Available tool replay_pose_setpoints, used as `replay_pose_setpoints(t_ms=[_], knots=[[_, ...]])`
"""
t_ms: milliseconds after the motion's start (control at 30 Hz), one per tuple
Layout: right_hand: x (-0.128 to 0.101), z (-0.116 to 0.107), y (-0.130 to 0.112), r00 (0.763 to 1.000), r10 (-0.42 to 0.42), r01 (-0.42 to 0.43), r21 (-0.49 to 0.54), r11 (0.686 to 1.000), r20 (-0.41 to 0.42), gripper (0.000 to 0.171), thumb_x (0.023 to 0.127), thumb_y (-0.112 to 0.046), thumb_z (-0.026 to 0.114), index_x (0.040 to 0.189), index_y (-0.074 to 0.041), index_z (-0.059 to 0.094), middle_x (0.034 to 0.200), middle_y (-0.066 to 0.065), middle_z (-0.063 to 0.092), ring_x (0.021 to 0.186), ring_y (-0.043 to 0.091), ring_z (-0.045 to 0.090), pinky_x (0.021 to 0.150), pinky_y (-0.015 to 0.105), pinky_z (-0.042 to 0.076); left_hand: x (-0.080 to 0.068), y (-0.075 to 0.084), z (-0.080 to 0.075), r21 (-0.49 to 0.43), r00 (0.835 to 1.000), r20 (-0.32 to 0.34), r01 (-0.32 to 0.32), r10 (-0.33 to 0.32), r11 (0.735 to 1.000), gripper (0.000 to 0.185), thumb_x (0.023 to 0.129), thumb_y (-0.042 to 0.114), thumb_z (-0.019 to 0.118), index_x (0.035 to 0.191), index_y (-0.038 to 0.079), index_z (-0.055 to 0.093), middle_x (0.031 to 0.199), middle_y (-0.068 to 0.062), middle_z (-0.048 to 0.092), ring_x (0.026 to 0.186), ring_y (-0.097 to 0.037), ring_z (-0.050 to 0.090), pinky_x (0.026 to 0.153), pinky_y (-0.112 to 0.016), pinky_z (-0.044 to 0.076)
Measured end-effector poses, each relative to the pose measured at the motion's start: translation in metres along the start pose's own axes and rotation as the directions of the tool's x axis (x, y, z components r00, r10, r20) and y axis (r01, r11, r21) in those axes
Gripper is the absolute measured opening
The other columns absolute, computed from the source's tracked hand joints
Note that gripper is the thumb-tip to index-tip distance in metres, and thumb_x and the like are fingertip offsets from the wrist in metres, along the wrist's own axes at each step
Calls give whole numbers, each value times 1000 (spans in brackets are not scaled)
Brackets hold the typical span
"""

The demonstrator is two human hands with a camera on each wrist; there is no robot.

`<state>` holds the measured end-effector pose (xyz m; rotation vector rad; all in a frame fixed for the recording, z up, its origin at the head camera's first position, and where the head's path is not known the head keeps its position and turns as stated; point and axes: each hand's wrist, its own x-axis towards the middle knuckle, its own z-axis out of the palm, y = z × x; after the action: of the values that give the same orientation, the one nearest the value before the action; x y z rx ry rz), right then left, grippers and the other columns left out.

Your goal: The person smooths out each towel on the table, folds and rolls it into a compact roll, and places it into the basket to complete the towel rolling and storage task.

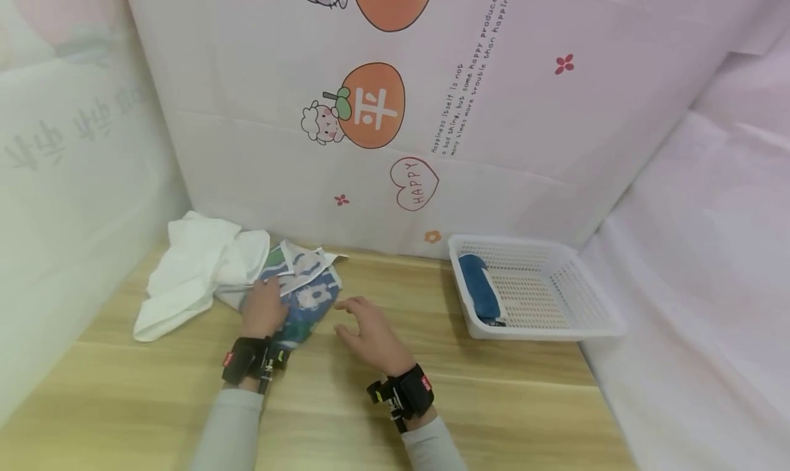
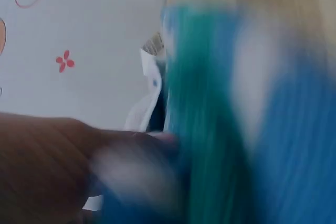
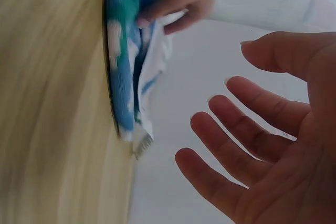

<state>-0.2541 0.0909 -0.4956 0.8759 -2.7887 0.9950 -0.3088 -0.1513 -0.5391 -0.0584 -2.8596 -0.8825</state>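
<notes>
Beside the white cloth: the blue-and-green patterned cloth (image 1: 301,299) lies on the tabletop (image 1: 506,389), its left edge touching the crumpled white cloth (image 1: 191,272) and its far corner near the printed backdrop.
Your left hand: your left hand (image 1: 264,308) rests on the patterned cloth on the side nearest the white cloth; the right wrist view shows its fingers (image 3: 173,3) curled over a fold of the patterned cloth, pinching it.
Your right hand: your right hand (image 1: 369,330) hovers just off the tabletop on the far side of the patterned cloth from the white cloth, fingers spread and relaxed, holding nothing.
Further from the white cloth: a white basket (image 1: 592,299) sits well apart, across the tabletop, with a rolled dark blue cloth (image 1: 480,287) lying along the wall nearest the patterned cloth.
Risk, snagging: because the two cloths touch, a pull with your left hand could drag the white cloth along.
Risk, unfolding: you grip only one fold, so the loose layers seen in the right wrist view could fall open if you lift.
Risk, sliding: the tabletop looks smooth; pressing one-handed may skid the patterned cloth toward the white cloth.
Unclear: the left wrist view is too blurred to confirm the grip.
</notes>
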Motion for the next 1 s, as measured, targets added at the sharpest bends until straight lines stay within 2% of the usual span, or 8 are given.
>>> replay_pose_setpoints(t_ms=[167,267,367,500,600,700,900,1000], knots=[[1,15,2,992,23,-18,-43,999,121,52,98,-23,68,141,0,54,139,15,60,128,27,57,107,37,48,1,22,1,-118,997,20,-75,78,990,22,95,9,62,105,-10,63,93,-26,68,80,-38,65,71,-51,55],[0,21,2,984,35,-28,-43,999,177,70,91,-29,78,148,-3,47,143,13,57,128,23,56,107,35,49,1,42,-2,-204,995,19,-97,103,974,24,100,12,55,108,-9,64,92,-22,70,76,-30,66,68,-43,55],[1,27,5,983,7,-17,53,998,181,80,83,-26,86,149,-9,44,141,7,58,124,16,57,105,30,49,1,62,-10,-312,989,1,-140,148,940,29,106,16,48,116,-8,62,85,-19,68,69,-26,62,61,-36,52],[1,32,11,994,9,-27,162,986,112,73,91,-20,78,152,-14,40,142,3,59,127,13,57,108,31,47,-3,80,-22,-467,980,-77,-199,184,862,31,109,18,43,122,-6,57,86,-20,67,69,-26,59,60,-34,48],[-1,27,15,997,62,-66,115,991,34,66,99,-20,66,155,-9,34,143,11,57,130,21,56,107,38,48,-6,85,-30,-524,968,-173,-246,181,815,31,109,17,44,125,-7,55,106,-26,72,90,-34,70,78,-43,58],[-3,13,19,993,115,-112,64,992,-37,61,102,-17,57,155,-4,30,140,20,57,125,27,59,102,43,51,-8,85,-35,-558,959,-231,-270,165,785,29,108,14,44,125,-8,53,117,-31,69,103,-42,70,86,-52,58],[-7,-20,29,976,155,-127,180,975,-153,42,102,-21,55,143,-12,51,115,10,64,90,20,60,74,33,48,-7,80,-39,-660,972,-217,-218,96,719,24,108,10,44,123,-7,51,100,-32,72,79,-42,74,68,-36,62],[-11,-31,34,970,168,-131,208,969,-174,38,100,-23,64,137,-14,59,108,6,65,85,16,57,71,30,47,-7,78,-39,-662,974,-222,-183,43,726,24,106,10,48,122,-6,54,90,-29,73,69,-37,75,59,-24,59]])
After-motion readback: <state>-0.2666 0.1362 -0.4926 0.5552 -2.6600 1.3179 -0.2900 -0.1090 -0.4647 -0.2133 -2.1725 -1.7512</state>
